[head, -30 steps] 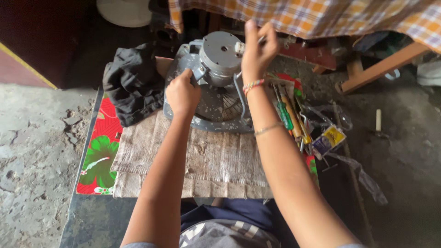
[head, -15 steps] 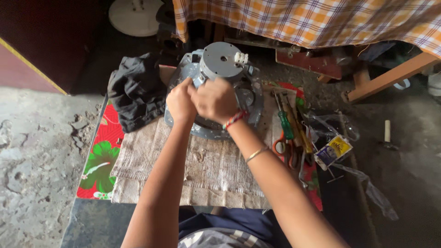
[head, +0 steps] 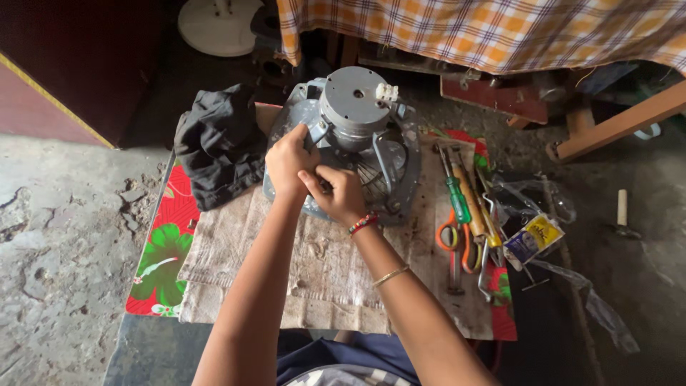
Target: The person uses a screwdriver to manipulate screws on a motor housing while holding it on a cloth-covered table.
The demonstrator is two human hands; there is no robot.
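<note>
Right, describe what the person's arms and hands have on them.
Both forearms are bare, no sleeves or gloves. The right wrist wears a beaded band in red with some green, and further up the forearm a thin gold-coloured bangle. The left hand and wrist carry nothing.

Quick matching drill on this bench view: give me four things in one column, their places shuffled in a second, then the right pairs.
1. black cloth
2. screwdriver with green handle
3. orange-handled scissors
4. left hand

A. gripping the fan motor housing
B. left of the fan
C. among the tools right of the fan
D. nearer the person than the green handle

Pairs: 1-B, 2-C, 3-D, 4-A
</note>
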